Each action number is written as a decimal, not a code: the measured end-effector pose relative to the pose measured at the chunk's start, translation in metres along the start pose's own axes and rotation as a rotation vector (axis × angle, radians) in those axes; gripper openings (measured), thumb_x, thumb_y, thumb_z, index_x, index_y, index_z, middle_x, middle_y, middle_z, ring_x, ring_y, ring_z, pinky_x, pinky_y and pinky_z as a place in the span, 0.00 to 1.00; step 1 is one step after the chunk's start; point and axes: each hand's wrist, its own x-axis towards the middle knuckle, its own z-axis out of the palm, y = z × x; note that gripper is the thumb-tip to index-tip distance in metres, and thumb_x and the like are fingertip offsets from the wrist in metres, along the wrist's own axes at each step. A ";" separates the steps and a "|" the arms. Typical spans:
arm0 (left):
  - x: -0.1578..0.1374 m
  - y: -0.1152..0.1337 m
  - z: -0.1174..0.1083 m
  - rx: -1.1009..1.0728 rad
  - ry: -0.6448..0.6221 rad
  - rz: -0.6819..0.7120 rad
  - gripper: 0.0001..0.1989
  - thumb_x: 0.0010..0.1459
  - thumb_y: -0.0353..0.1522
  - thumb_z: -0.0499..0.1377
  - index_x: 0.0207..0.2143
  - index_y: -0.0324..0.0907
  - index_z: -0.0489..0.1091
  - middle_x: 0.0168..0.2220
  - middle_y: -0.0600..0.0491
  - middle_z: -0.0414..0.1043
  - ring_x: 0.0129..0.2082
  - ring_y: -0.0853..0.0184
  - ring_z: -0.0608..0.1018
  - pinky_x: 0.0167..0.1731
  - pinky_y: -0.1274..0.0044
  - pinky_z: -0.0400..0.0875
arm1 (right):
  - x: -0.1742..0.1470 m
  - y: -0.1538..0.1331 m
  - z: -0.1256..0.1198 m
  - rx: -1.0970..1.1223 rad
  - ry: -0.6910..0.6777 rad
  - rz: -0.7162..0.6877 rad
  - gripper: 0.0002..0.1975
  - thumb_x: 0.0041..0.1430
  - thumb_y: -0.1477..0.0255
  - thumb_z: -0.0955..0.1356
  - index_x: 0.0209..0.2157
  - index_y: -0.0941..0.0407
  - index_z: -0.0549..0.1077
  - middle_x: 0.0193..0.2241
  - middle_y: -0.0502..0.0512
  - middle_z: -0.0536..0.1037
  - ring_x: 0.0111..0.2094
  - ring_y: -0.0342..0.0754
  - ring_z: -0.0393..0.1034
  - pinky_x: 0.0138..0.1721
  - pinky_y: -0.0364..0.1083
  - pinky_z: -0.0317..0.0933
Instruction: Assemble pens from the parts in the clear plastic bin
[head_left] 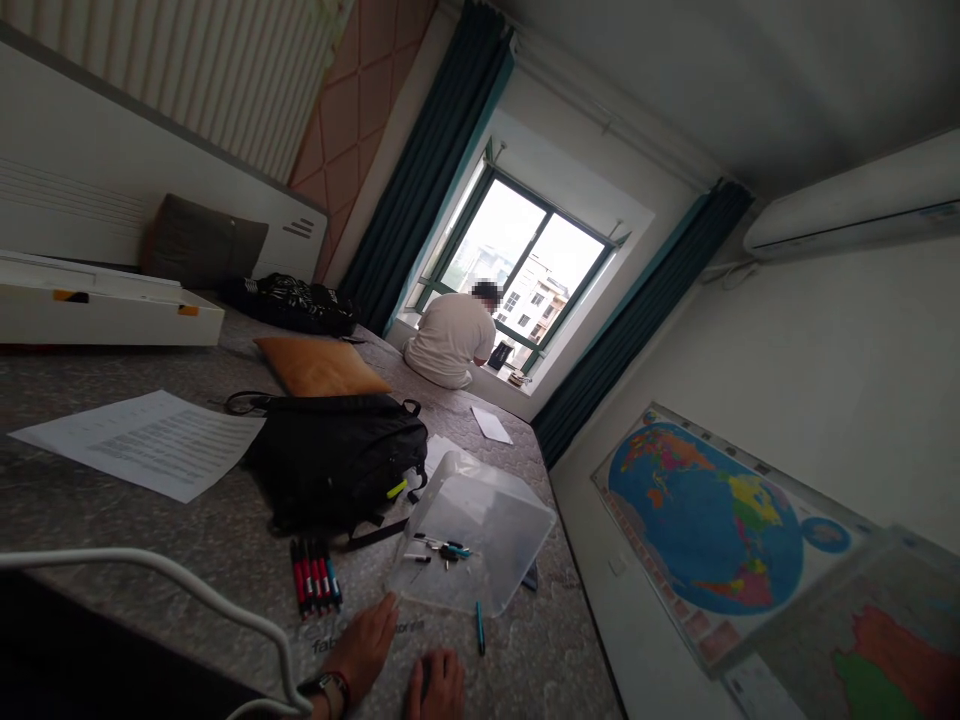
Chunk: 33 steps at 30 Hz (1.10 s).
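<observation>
My left hand (365,640), with a watch and a red band at its wrist, reaches to the near left corner of a clear plastic box (517,540). Its fingers are stretched out; I cannot tell whether they touch the rim. The box lies tipped on the mattress, and several pens and small dark and blue pieces (444,550) show in it. My right hand (437,685) is low in the picture, thumb apart from its bent fingers, with nothing visible in it. A teal pen (480,628) lies just ahead of it. Left of the box, several red, black and blue pens (315,578) form a row.
A black backpack (337,460) lies behind the pens, with a printed sheet (150,440) and a brown cushion (322,367) nearby. A white cable (187,580) loops across the near left. A person (450,340) sits at the window. Maps (705,520) hang right.
</observation>
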 end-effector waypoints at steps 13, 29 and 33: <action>0.027 0.027 -0.035 -0.323 -0.275 -0.344 0.19 0.69 0.40 0.43 0.47 0.47 0.71 0.47 0.52 0.77 0.48 0.64 0.78 0.52 0.73 0.71 | 0.001 0.001 -0.011 0.034 -0.127 -0.018 0.08 0.63 0.74 0.63 0.39 0.52 0.72 0.38 0.57 0.75 0.41 0.56 0.72 0.43 0.53 0.64; 0.033 0.040 -0.049 -0.563 -0.231 -0.448 0.19 0.65 0.45 0.48 0.35 0.44 0.73 0.39 0.48 0.75 0.41 0.61 0.77 0.49 0.69 0.70 | 0.007 -0.014 -0.028 0.059 -0.221 0.039 0.10 0.60 0.76 0.61 0.38 0.52 0.72 0.38 0.57 0.73 0.41 0.56 0.69 0.44 0.53 0.63; 0.041 0.065 -0.060 -0.884 -0.235 -0.677 0.26 0.60 0.54 0.50 0.32 0.42 0.71 0.31 0.50 0.75 0.34 0.61 0.77 0.39 0.72 0.72 | 0.008 -0.015 -0.028 0.066 -0.239 0.074 0.09 0.60 0.75 0.62 0.37 0.53 0.73 0.38 0.58 0.73 0.41 0.56 0.69 0.45 0.53 0.63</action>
